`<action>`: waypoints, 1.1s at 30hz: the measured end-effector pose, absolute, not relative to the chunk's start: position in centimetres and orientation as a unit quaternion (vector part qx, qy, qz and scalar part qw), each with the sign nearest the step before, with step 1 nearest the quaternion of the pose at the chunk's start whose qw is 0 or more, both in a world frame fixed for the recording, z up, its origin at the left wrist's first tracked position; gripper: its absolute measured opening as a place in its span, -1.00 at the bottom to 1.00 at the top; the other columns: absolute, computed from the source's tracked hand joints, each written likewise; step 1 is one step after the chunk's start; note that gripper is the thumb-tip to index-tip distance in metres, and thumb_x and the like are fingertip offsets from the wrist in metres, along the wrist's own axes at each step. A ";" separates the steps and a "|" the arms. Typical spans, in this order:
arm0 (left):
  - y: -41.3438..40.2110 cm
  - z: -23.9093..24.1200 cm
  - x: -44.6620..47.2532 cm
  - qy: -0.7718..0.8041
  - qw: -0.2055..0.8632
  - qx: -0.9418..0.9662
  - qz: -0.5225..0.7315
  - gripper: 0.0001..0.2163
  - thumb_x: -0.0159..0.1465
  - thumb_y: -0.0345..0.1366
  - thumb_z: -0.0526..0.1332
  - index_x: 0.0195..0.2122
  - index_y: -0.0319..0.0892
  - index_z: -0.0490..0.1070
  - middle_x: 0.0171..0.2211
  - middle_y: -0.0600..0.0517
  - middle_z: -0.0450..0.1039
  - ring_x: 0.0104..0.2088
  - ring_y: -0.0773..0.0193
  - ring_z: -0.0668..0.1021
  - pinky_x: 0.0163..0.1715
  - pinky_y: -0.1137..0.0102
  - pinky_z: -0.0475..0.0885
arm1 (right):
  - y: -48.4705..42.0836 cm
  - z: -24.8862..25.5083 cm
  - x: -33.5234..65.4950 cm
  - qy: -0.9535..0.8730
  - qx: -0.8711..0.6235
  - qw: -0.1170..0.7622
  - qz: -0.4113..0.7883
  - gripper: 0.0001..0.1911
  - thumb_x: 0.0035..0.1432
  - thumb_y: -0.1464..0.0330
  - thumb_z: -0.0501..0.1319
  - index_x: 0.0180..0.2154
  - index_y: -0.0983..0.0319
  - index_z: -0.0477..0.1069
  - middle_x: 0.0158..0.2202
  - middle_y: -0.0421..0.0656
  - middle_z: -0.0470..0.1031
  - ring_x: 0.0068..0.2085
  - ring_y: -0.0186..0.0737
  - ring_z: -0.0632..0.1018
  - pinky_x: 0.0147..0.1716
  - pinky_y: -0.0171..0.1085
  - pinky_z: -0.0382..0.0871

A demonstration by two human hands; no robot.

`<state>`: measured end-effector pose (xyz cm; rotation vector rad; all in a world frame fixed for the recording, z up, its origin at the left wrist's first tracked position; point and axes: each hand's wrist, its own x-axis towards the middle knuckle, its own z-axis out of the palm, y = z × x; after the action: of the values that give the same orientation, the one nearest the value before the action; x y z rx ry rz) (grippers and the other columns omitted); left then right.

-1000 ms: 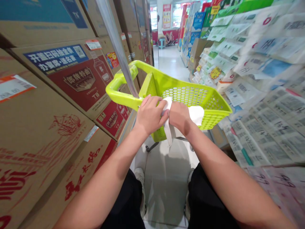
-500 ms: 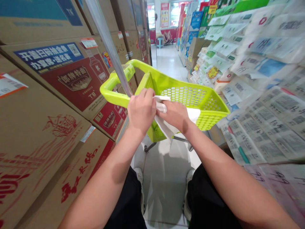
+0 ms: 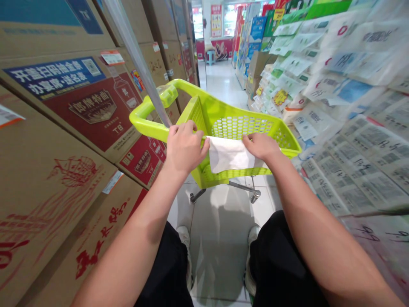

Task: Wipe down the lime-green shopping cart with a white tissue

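A lime-green plastic shopping cart (image 3: 220, 106) stands before me, with a perforated basket and a loop-shaped handle at its left end. A white cloth or wipe (image 3: 228, 155) hangs spread over the near rim of the basket. My left hand (image 3: 185, 145) is closed over the cart's rim just right of the handle, its thumb by the cloth's left edge. Toward the right end of the cloth, my right hand (image 3: 262, 147) grips it against the rim, fingers partly hidden behind the edge. A grey metal pole (image 3: 140, 64) rises beside the handle, close to my left hand.
Stacked cardboard cartons (image 3: 92, 106) wall the left side, close to the cart. Plastic-wrapped paper packs (image 3: 345, 85) are piled on the right. A tiled aisle (image 3: 220, 81) runs ahead to a blue stool (image 3: 210, 56). The cart's wheeled legs (image 3: 254, 196) stand in front of my feet.
My right hand has moved right, away from my left. The white cloth, bunched between both hands before, is now spread flat along the near rim. The view has shifted slightly.
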<state>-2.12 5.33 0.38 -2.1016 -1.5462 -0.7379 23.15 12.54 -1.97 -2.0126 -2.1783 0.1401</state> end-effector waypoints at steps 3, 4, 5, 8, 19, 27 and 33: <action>4.9 0.3 -1.3 -0.580 0.227 -0.743 -0.246 -0.67 0.46 -0.10 0.08 -0.23 -0.10 0.60 -0.18 -0.21 0.56 -0.03 -0.19 0.51 0.02 -0.10 0.30 | 11.8 -1.7 22.4 -0.751 -0.647 0.131 0.007 -0.41 0.49 0.09 -0.09 -0.05 0.25 0.65 -0.01 0.15 0.68 -0.01 0.16 0.65 -0.18 -0.15 0.31; 4.8 0.2 -1.1 -0.585 0.231 -0.739 -0.243 -0.66 0.47 -0.10 0.05 -0.21 -0.09 0.59 -0.20 -0.21 0.56 -0.03 -0.19 0.51 0.01 -0.09 0.30 | 11.3 -1.6 21.6 -0.767 -0.622 0.161 -0.011 -0.43 0.50 0.10 -0.09 -0.03 0.24 0.63 0.00 0.12 0.68 -0.01 0.13 0.65 -0.17 -0.16 0.30; 4.6 0.1 -0.8 -0.587 0.235 -0.735 -0.244 -0.66 0.48 -0.11 0.03 -0.19 -0.09 0.58 -0.20 -0.20 0.56 -0.04 -0.18 0.50 0.01 -0.08 0.29 | 10.7 -1.6 20.6 -0.786 -0.589 0.188 -0.024 -0.45 0.52 0.10 -0.09 -0.03 0.22 0.61 -0.01 0.08 0.69 -0.02 0.08 0.64 -0.17 -0.17 0.29; 4.2 0.0 -0.3 -0.590 0.230 -0.730 -0.256 -0.67 0.49 -0.13 0.00 -0.06 -0.10 0.54 -0.16 -0.19 0.58 -0.05 -0.14 0.51 0.01 -0.04 0.28 | 8.7 -1.6 17.0 -0.838 -0.502 0.214 -0.023 -0.44 0.56 0.11 -0.15 -0.08 0.18 0.57 -0.08 -0.02 0.70 -0.11 -0.02 0.64 -0.22 -0.20 0.24; 3.9 -0.1 -1.5 -0.580 0.236 -0.745 -0.231 -0.67 0.51 -0.20 0.00 -0.15 -0.08 0.58 -0.15 -0.17 0.61 -0.06 -0.13 0.51 -0.04 -0.02 0.25 | 7.9 -1.5 14.9 -0.820 -0.539 0.190 -0.011 -0.22 0.51 -0.14 -0.21 -0.11 0.21 0.62 -0.11 0.06 0.70 -0.10 0.04 0.65 -0.22 -0.18 0.30; 4.0 -0.1 -1.9 -0.586 0.222 -0.744 -0.231 -0.66 0.52 -0.19 0.02 -0.24 -0.06 0.59 -0.25 -0.16 0.61 -0.09 -0.13 0.48 -0.04 -0.04 0.26 | 10.4 -2.4 21.8 -0.752 -0.652 0.084 0.044 0.04 0.32 -0.38 -0.29 -0.14 0.20 0.71 -0.13 0.17 0.69 -0.04 0.25 0.67 -0.16 -0.06 0.39; 3.7 -0.5 -0.5 -0.582 0.219 -0.741 -0.254 -0.67 0.52 -0.11 0.02 0.00 -0.09 0.55 -0.12 -0.19 0.59 -0.02 -0.16 0.48 0.04 -0.06 0.26 | 9.0 -2.5 20.9 -0.732 -0.674 0.100 0.026 -0.06 0.43 -0.24 -0.27 -0.08 0.22 0.70 -0.12 0.17 0.69 -0.02 0.22 0.67 -0.09 -0.04 0.39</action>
<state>-0.54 3.65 -0.46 -2.0503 -1.6098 -0.7016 20.88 9.03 -2.46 -1.9911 -2.1632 0.0756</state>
